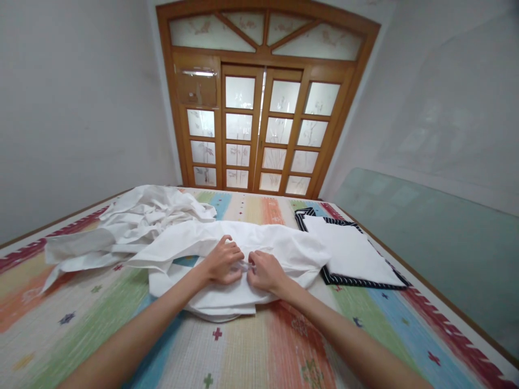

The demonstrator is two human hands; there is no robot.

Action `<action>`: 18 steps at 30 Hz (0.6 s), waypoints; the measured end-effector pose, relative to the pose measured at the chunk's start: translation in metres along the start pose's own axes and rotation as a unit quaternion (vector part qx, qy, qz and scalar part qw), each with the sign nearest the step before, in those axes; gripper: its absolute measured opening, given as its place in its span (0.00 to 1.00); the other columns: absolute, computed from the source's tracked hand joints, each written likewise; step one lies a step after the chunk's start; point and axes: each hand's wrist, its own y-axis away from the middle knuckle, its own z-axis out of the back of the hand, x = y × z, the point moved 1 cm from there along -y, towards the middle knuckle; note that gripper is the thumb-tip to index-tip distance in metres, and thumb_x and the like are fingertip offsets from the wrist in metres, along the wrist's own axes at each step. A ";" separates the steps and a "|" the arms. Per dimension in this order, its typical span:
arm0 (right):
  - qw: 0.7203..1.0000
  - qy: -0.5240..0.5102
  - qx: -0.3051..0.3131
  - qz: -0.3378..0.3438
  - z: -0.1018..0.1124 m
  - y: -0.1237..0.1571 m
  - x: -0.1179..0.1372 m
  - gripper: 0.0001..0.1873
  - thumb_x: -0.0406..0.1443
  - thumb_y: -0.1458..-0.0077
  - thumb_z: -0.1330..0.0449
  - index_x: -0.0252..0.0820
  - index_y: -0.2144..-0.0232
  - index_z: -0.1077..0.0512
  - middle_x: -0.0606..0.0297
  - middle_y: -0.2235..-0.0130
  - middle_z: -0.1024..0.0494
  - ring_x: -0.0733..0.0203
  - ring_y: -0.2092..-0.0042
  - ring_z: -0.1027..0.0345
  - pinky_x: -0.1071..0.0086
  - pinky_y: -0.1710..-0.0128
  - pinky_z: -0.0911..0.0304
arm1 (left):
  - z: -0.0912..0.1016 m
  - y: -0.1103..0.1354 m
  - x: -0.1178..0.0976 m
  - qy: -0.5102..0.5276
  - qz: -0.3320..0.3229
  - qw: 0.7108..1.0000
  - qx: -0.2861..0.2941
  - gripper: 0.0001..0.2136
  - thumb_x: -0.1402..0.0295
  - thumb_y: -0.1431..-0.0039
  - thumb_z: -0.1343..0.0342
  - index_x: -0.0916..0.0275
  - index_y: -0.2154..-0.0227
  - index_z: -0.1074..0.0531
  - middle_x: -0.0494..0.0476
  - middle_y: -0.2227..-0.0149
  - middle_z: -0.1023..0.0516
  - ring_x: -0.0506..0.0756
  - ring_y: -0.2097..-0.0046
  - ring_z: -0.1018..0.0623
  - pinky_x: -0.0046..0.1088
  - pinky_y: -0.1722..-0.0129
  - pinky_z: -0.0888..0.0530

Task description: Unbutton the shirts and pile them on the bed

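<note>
A white garment (292, 246) lies loosely spread and wrinkled in the middle of the patterned cloth; what kind it is I cannot make out. Both hands meet near its centre, a small gap apart. My left hand (225, 262) is closed, with its fingers curled and pinching the white fabric. Beside it, my right hand (265, 271) pinches the same garment, thumb and fingers together. The bit of fabric between the fingertips is mostly hidden. Through an opening at the garment's left, the patterned cloth shows.
A crumpled pile of white fabric (133, 219) lies at the left, touching the garment. On the right rests a folded white cloth (357, 251) over a black-striped one (365, 283). The striped, multicoloured cloth (243, 356) covers the surface. Wooden doors with glass panes (259, 127) stand behind.
</note>
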 end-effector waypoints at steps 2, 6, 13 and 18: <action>0.999 -0.033 -0.021 0.001 -0.010 0.003 -0.008 0.08 0.30 0.57 0.44 0.40 0.69 0.32 0.60 0.68 0.27 0.58 0.67 0.34 0.68 0.67 0.42 | -0.007 0.003 -0.006 -0.029 -0.005 1.000 -0.010 0.03 0.69 0.46 0.47 0.61 0.70 0.30 0.55 0.71 0.26 0.56 0.64 0.28 0.43 0.48 0.40; 0.983 -0.134 -0.123 0.028 -0.024 0.013 -0.016 0.08 0.29 0.58 0.45 0.41 0.70 0.36 0.62 0.68 0.31 0.59 0.66 0.37 0.68 0.66 0.41 | -0.027 0.009 -0.020 -0.067 -0.012 0.996 -0.053 0.06 0.73 0.40 0.52 0.62 0.67 0.29 0.55 0.70 0.27 0.55 0.63 0.29 0.39 0.49 0.39; 0.945 -0.187 -0.258 0.072 -0.025 0.021 -0.014 0.08 0.28 0.51 0.46 0.43 0.68 0.39 0.62 0.68 0.35 0.56 0.64 0.39 0.65 0.65 0.39 | -0.030 0.012 -0.020 0.134 0.125 0.981 -0.058 0.05 0.70 0.41 0.48 0.62 0.64 0.28 0.56 0.68 0.24 0.55 0.63 0.26 0.35 0.57 0.34; 0.925 -0.228 -0.290 0.091 -0.027 0.021 -0.016 0.09 0.25 0.49 0.49 0.43 0.68 0.38 0.62 0.67 0.35 0.58 0.65 0.39 0.66 0.67 0.39 | -0.019 0.007 -0.016 0.349 0.265 0.897 -0.059 0.07 0.64 0.44 0.45 0.62 0.67 0.28 0.52 0.69 0.23 0.53 0.66 0.26 0.28 0.64 0.33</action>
